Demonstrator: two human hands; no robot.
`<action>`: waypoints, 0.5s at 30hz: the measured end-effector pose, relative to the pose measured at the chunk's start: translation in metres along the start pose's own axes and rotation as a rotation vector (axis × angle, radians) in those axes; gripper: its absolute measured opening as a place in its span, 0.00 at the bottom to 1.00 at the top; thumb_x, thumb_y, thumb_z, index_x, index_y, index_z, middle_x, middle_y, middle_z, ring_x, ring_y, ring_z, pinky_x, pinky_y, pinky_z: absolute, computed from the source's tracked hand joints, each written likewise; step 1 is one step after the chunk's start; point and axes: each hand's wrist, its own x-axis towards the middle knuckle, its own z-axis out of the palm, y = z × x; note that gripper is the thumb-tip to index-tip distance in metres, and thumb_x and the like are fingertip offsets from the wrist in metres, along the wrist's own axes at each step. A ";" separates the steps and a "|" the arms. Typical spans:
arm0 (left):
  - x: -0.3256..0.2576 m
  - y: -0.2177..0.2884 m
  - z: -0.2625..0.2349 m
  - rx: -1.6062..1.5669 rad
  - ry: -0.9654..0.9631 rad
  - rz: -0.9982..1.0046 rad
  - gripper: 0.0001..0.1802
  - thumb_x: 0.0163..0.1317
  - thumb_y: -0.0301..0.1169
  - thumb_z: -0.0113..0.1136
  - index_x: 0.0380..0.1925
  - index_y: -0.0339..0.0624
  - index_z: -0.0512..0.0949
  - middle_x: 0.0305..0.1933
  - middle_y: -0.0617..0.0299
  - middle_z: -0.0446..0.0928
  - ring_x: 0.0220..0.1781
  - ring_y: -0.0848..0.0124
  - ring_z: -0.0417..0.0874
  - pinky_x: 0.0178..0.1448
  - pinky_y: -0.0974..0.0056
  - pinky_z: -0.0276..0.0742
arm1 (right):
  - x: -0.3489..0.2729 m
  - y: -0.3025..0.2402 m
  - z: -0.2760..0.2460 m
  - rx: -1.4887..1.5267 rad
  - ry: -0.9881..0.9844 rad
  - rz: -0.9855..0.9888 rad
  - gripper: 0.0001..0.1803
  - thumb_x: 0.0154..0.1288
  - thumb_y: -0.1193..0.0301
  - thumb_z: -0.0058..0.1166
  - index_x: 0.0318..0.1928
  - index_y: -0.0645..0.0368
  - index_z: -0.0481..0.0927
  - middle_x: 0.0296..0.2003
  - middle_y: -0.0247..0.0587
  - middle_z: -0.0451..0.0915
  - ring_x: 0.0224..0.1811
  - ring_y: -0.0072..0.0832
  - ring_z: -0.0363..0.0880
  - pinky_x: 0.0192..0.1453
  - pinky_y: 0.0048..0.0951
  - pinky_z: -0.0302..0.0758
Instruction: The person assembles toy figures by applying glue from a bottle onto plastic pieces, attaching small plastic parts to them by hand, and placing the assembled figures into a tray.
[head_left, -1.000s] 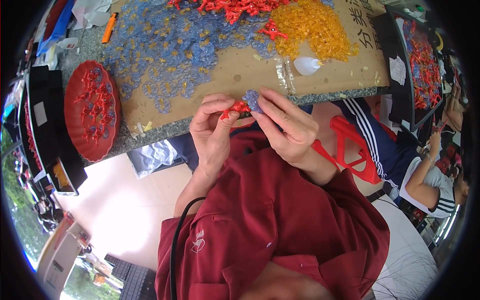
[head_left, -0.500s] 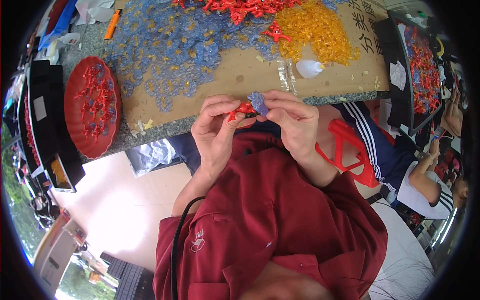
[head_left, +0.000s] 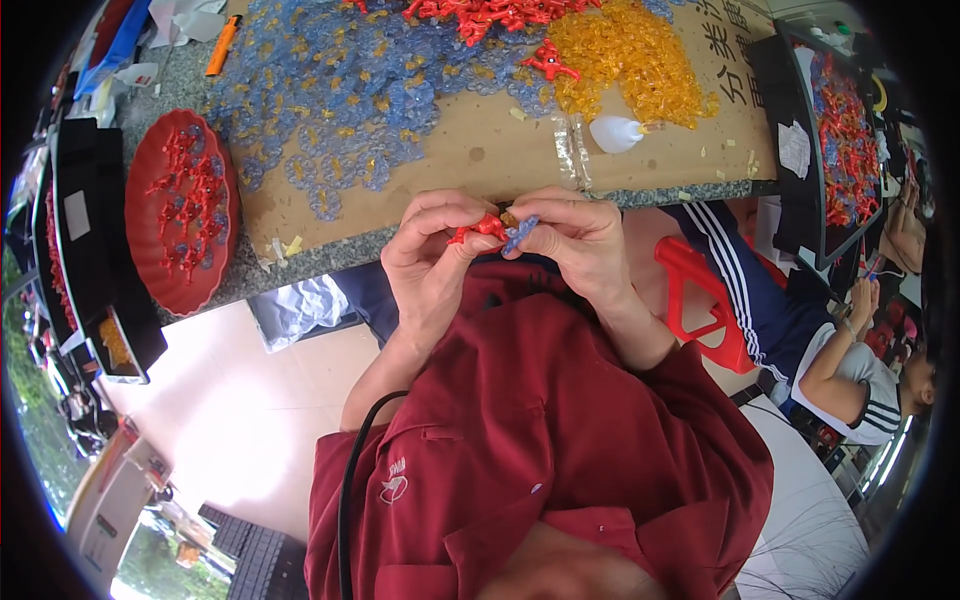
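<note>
My left hand (head_left: 428, 255) pinches a small red plastic figure (head_left: 485, 229) between thumb and fingers, just past the table's front edge. A translucent blue plastic piece (head_left: 521, 233) is gripped by my right hand (head_left: 585, 248), its edge turned upward. The two parts meet between my fingertips; whether they are joined I cannot tell. A speck of amber shows beside the blue piece. Beyond my hands lie a wide spread of blue pieces (head_left: 330, 130), a heap of red figures (head_left: 490, 15) and a heap of amber pieces (head_left: 635, 60).
A red scalloped dish (head_left: 138, 215) with figures in it stands at the left. One red figure (head_left: 550, 62) and a white squeeze bottle (head_left: 616, 134) lie near the amber heap. An orange cutter (head_left: 224, 48) is at the back left. A filled black bin (head_left: 800, 140) stands at the right.
The blue piece has turned from showing its broad face to nearly edge-on against the red figure. My right hand has shifted slightly left.
</note>
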 end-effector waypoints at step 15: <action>0.013 0.000 -0.014 0.111 -0.246 0.058 0.07 0.46 0.16 0.61 0.27 0.36 0.80 0.37 0.56 0.74 0.42 0.61 0.78 0.43 0.65 0.79 | -0.010 -0.008 0.004 -0.497 -0.020 -0.239 0.12 0.48 0.84 0.58 0.37 0.63 0.81 0.34 0.45 0.79 0.35 0.27 0.78 0.38 0.22 0.76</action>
